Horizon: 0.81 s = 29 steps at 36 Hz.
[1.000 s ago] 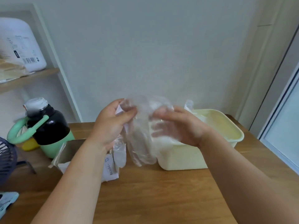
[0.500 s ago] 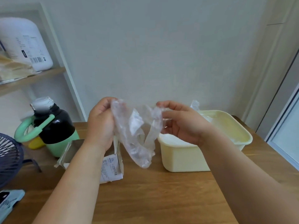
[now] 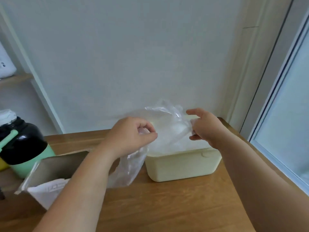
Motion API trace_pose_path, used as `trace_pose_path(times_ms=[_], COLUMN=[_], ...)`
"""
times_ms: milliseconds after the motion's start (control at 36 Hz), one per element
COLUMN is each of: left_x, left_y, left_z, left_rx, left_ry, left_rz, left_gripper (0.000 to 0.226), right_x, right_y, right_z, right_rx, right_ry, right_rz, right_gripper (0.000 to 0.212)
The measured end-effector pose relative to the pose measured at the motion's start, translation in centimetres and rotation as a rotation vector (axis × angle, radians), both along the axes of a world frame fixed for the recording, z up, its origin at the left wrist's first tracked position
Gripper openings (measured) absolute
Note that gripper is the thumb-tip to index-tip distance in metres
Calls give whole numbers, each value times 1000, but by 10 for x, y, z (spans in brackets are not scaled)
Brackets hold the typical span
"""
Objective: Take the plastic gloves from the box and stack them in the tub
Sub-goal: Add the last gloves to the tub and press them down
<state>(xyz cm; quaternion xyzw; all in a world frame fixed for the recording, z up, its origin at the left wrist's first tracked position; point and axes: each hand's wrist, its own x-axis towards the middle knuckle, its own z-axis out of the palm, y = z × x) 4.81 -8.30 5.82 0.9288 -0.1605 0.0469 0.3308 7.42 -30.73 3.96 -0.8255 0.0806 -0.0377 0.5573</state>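
We are holding one clear plastic glove [image 3: 168, 129] between both hands, and it is stretching as a crumpled film from the fingers of one to the fingers of the other. Our left hand [image 3: 130, 136] is gripping its left part: the fingers are curling into the palm with the thumb pressing against them, and the film is bunching inside that grip. Below those fingers a loose length of the glove is hanging down, passing just beside the left wall of the tub [image 3: 180, 166] and ending near the surface [image 3: 167, 206]. Our right hand [image 3: 205, 129] is pinching the right edge, the lower fingers curling round the film while the topmost digit is pointing left above it, apart from the rest. The cream tub is standing directly beneath both sets of fingers, its open top under the stretched film; something pale is showing inside through the plastic, but we are not able to tell what. The box [image 3: 58, 166] is lying open on the surface to the left of and nearer to us than the left fingers, partly under our left forearm, with a white printed sheet at its mouth. Well to the left of all the fingers a black and green bottle [image 3: 23, 143] is standing near the wall [image 3: 133, 56].
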Motion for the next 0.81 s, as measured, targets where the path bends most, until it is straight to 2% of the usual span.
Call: trace_pose_path(times_ms=[83, 167, 222, 278, 333, 417, 444, 528, 611, 695, 722, 806], left_x=[10, 17, 20, 22, 24, 25, 25, 23, 21, 24, 24, 27], left_y=[-18, -36, -43, -48, -50, -48, -46, -38, -30, -26, -27, -30], left_z=[-6, -9, -9, -10, -13, -12, -11, -3, 9, 14, 15, 14], left_rx=[112, 141, 224, 326, 371, 380, 355, 242, 184, 300, 355, 453], left_ry=[-40, -87, -12, 141, 223, 197, 192, 202, 217, 275, 273, 84], left_rz=[-24, -100, -168, -198, -189, -158, -158, -168, -168, -149, -125, -40], left_gripper=[9, 29, 45, 52, 43, 23, 19, 12, 14, 47, 52, 60], right_x=[0, -1, -1, -1, -1, 0, 1, 3, 1, -2, -3, -6], right_y=[-12, -21, -24, -26, -27, -29, -30, -31, -33, -33, -31, -28], right_z=[-4, -2, 0, 3, 5, 3, 1, -2, 0, 4, 7, 11], right_rx=[-133, -245, -215, -95, 76, 227, 219, 170, 34, -219, -317, -562], right_ry=[14, 10, -12, -4, 33, 19, -5, -61, -84, 17, 73, 156], right_rz=[-59, -70, -65, -51, -33, -55, -67, -126, -172, -131, -100, -40], right_gripper=[41, 36, 37, 33, 20, 7, 7, 27, 36, 39, 38, 41])
